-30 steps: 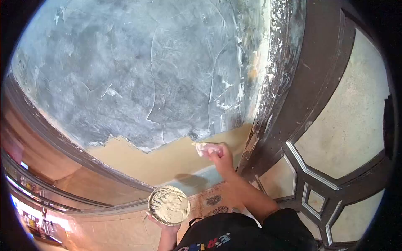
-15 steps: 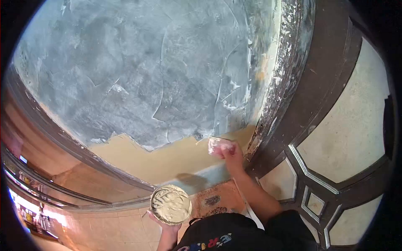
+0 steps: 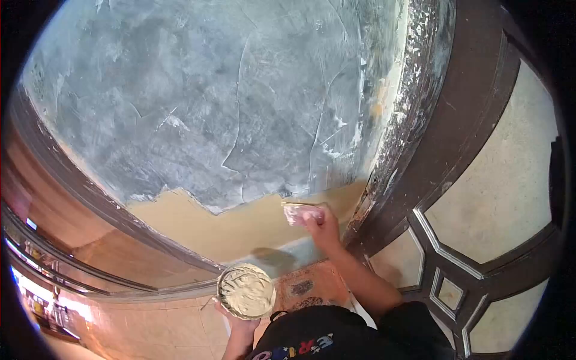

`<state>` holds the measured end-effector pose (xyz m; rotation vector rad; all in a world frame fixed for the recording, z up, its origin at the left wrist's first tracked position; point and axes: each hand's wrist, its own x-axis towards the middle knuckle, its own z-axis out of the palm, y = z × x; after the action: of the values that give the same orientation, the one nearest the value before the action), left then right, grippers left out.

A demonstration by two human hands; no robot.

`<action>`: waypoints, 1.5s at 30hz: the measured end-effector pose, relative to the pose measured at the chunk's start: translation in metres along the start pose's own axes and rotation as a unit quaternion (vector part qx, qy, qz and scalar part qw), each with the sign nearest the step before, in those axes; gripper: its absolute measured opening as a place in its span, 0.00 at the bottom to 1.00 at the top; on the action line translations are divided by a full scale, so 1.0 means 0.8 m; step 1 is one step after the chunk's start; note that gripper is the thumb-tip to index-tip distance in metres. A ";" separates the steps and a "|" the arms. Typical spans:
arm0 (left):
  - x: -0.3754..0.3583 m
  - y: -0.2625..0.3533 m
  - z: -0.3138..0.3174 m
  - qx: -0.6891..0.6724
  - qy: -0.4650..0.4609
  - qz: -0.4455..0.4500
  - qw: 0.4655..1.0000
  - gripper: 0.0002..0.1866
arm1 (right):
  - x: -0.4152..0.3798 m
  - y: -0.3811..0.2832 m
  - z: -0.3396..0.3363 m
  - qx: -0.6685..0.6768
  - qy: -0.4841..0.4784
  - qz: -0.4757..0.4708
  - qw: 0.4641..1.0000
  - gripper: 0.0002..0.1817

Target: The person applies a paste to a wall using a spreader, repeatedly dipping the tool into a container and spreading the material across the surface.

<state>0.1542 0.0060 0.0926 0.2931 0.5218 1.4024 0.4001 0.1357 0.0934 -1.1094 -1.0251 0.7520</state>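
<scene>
My right hand (image 3: 324, 229) is closed on a flat, pinkish scraper (image 3: 300, 214) smeared with pale paste. Its far edge lies close to the wall, just below the ragged border where grey coating meets the bare tan strip (image 3: 228, 231). Low in the view, my left hand (image 3: 241, 323) grips a round tub (image 3: 246, 291) from beneath and the side. Creamy, ridged putty fills the tub nearly to its rim. Above both hands spreads the grey-blue coated wall (image 3: 180, 108), marked with trowel lines and white patches.
Dark wooden trim (image 3: 420, 120), flecked with white, borders the wall on the right. Beyond it stands a panelled door (image 3: 486, 174) with pale insets. A dark curved frame (image 3: 72, 156) edges the left side. Tiled floor (image 3: 162, 324) lies below, with a reddish stained patch (image 3: 312, 288) near my body.
My right hand has shifted a little left and down with the scraper. My left hand and the tub stay nearly in place; the view has moved slightly.
</scene>
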 end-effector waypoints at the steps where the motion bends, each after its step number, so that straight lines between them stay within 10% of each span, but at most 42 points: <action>1: -0.001 0.000 0.000 0.009 -0.012 -0.002 1.000 0.46 | 0.004 -0.001 0.000 0.000 0.000 0.000 1.000 0.09; 45: -0.014 -0.001 -0.019 -0.003 -0.004 0.006 1.000 0.48 | 0.018 -0.050 -0.001 -0.021 0.085 -0.008 0.996 0.12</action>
<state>0.1465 -0.0070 0.0811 0.2975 0.5099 1.4135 0.4061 0.1363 0.1357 -1.1802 -0.9089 0.6151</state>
